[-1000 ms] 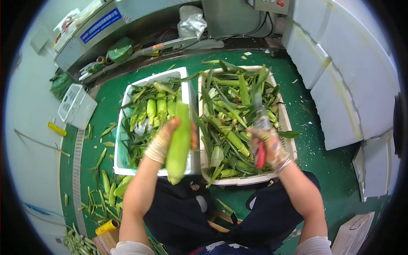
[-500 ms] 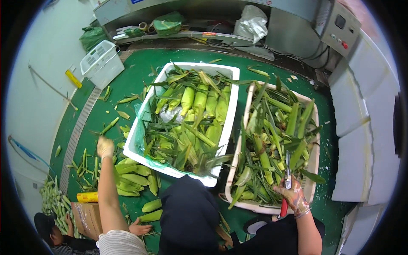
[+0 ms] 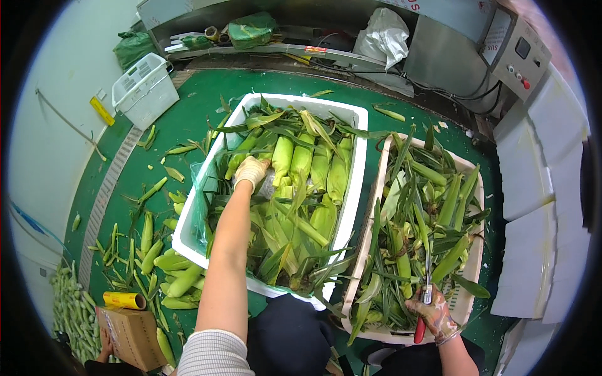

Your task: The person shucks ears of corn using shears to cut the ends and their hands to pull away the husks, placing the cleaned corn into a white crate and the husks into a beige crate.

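Two white foam crates sit side by side on the green floor (image 3: 188, 119), and both hands are at work in them. Left hand (image 3: 251, 170), gloved, is stretched deep into the left crate (image 3: 357, 135), fingers curled down onto the corn ears (image 3: 301, 160) lined up just beyond the fingertips; whether they've actually clamped one I cannot tell. Right hand (image 3: 434, 313) sits low at the near rim of the right crate (image 3: 471, 188), fingers wrapped shut around red-handled shears (image 3: 425, 301), blades pointing away from the knuckles into the husk trimmings (image 3: 426, 213).

Risk as I read it: those blades are buried among loose leaves, so a blind snip could nick an ear or snag on stalks. The long left reach over slippery husks could also let an ear slide off the fingertips.

Husk scraps and stripped ears (image 3: 172, 276) litter the floor left of the forearm. Further off, a white plastic basket (image 3: 144, 91), a steel machine with a control box (image 3: 520, 53), green bags (image 3: 251, 28), and a cardboard box (image 3: 132, 335) held by someone else's hand.
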`<state>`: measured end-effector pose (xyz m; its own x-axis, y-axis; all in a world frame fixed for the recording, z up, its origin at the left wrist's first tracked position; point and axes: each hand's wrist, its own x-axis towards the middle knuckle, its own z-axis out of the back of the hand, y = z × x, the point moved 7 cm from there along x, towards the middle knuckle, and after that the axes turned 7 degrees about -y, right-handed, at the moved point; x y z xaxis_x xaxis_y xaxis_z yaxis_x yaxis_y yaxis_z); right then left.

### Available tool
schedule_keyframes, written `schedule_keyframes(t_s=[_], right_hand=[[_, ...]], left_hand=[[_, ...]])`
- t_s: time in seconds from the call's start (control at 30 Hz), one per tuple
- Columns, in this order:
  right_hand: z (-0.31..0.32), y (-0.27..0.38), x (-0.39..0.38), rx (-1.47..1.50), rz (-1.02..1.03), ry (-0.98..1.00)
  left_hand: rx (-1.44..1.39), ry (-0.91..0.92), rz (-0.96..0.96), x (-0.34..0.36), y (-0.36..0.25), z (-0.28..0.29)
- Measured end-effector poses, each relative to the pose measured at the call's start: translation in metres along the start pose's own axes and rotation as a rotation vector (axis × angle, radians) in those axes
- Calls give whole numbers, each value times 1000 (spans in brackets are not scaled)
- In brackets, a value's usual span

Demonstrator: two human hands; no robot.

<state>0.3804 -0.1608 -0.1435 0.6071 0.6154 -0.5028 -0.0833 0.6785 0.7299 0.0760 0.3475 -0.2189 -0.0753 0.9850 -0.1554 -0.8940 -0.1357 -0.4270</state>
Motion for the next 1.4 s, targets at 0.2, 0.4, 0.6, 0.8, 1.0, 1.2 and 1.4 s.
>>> schedule_keyframes(t_s=[0.2,0.4,0.6,0.8,1.0,1.2,1.4], right_hand=[[-2,11,-15,-5,41,48],[-1,26,-29,489,-5,56],[23,84,-22,1054,179,155],[92,72,-30,1015,463,-81],[94,69,-24,630,545,-79],[148,49,-7,31,462,-771],[95,65,-30,-91,462,-440]], left_hand=[[-140,135,-327,-76,7,70],[-95,-50,-664,-244,-89,140],[35,11,-1100,-388,-155,106],[-423,633,-1172,-443,-190,75],[-668,602,-846,-450,-276,56],[-1467,713,-38,-356,-237,9],[-1799,449,316,-278,-203,28]])
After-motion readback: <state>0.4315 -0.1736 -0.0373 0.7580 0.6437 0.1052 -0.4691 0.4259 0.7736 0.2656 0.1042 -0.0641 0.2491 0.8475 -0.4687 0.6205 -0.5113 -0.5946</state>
